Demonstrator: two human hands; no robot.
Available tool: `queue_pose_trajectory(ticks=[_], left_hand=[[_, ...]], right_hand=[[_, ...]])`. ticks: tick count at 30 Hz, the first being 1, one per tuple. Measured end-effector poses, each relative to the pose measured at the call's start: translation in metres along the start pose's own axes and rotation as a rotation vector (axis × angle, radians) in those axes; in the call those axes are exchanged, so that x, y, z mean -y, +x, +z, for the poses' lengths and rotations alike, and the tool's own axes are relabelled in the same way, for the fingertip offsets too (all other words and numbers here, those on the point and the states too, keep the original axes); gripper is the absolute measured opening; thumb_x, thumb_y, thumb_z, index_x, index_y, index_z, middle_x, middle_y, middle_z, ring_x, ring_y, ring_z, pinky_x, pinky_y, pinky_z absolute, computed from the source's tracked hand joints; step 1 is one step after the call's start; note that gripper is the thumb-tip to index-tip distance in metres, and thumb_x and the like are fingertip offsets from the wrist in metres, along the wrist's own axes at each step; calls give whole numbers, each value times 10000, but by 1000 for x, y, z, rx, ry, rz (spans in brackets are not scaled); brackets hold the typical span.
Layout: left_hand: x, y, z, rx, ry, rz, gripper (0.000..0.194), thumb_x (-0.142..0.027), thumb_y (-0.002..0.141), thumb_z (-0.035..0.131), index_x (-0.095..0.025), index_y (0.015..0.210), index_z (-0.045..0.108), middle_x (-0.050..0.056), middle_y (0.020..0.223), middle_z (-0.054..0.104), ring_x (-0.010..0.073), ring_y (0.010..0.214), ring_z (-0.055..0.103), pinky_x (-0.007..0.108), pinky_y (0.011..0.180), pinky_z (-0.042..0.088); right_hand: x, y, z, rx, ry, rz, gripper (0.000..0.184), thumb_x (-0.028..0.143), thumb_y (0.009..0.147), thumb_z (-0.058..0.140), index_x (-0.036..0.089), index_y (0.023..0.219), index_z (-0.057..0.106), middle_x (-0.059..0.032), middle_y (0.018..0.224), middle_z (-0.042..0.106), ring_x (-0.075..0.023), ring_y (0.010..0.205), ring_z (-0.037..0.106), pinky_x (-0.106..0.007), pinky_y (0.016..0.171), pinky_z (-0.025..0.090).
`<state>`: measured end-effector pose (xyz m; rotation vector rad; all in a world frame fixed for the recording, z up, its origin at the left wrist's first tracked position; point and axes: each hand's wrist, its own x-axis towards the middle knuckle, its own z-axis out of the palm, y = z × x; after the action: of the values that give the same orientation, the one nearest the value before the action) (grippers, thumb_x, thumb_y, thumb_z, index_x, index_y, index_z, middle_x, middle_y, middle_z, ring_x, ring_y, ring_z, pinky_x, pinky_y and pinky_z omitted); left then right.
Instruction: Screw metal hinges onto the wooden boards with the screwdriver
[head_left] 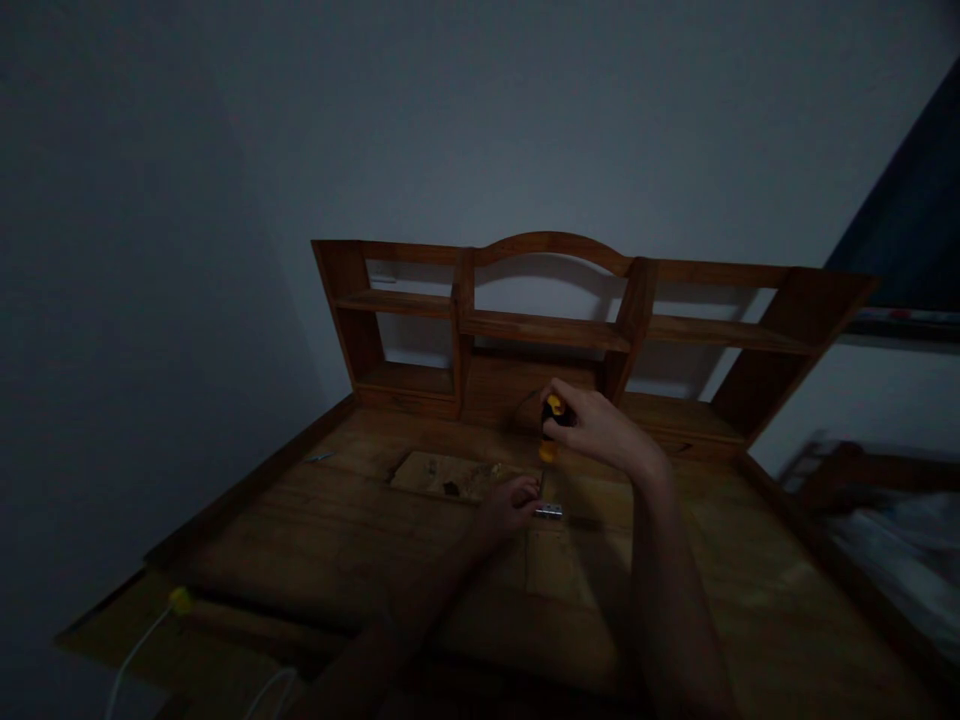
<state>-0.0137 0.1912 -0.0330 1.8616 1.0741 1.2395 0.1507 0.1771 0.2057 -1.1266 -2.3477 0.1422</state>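
Head view: on the wooden bench (pixel 315 530), the left hand (pixel 510 505) rests curled beside a small metal hinge (pixel 548 511), seemingly steadying it. Right hand (pixel 596 425) is closed around a yellow-and-black screwdriver (pixel 553 425), held upright, tip down. It looks light and rigid, best gripped by the handle.

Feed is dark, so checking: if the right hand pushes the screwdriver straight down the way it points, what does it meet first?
Probably the small metal plate on the desk, beside the left hand. The right hand holds the screwdriver upright above it; depth unclear.
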Motion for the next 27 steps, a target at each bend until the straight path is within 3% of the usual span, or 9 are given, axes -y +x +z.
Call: queue_pose_trajectory(ticks=[3,6,12,15,18,24,27], left_hand=[[0,0,0,-5,38,14,255,-277,808,706,-213,1052,671,24,940,739,178,887,691,330,880,551],[-4,0,-1,-6,44,21,268,-270,811,702,-211,1070,670,31,954,741,182,894,693,337,887,550],[-10,-1,-3,-11,35,5,241,-282,793,715,-203,1018,685,44,966,745,195,888,698,348,880,552],[-7,-1,-2,-14,41,31,279,-274,798,706,-204,1065,671,39,936,746,198,884,699,363,889,549],[-5,-1,-1,-8,45,49,234,-257,819,676,-203,1047,670,38,955,745,191,894,695,356,896,545],[-4,-1,-2,7,82,55,198,-265,831,662,-208,1020,668,37,1025,733,182,923,687,339,897,542],[-6,-1,-3,16,96,59,235,-274,841,654,-214,1068,659,38,1013,734,192,936,686,358,911,538]], right_hand=[[1,0,-1,-18,-43,38,137,346,911,516,241,990,558,-22,850,665,-198,807,629,-279,716,389],[1,1,0,-39,-149,130,247,468,924,501,228,930,560,-50,813,668,-227,791,641,-295,684,380],[-2,1,-1,24,-69,49,234,276,848,561,242,1080,567,-45,976,693,-220,907,642,-296,762,405],[1,1,0,-5,-157,126,171,330,903,498,223,1014,572,-59,874,692,-228,824,648,-307,696,394],[3,1,1,-43,-274,219,240,414,917,473,205,985,571,-83,823,685,-250,776,646,-322,653,377],[2,-1,0,28,-117,87,261,318,872,542,239,1119,563,-57,967,702,-219,880,649,-299,737,408],[4,-1,3,-13,-197,143,272,432,940,473,213,1061,581,-85,903,701,-247,848,658,-315,696,404]])
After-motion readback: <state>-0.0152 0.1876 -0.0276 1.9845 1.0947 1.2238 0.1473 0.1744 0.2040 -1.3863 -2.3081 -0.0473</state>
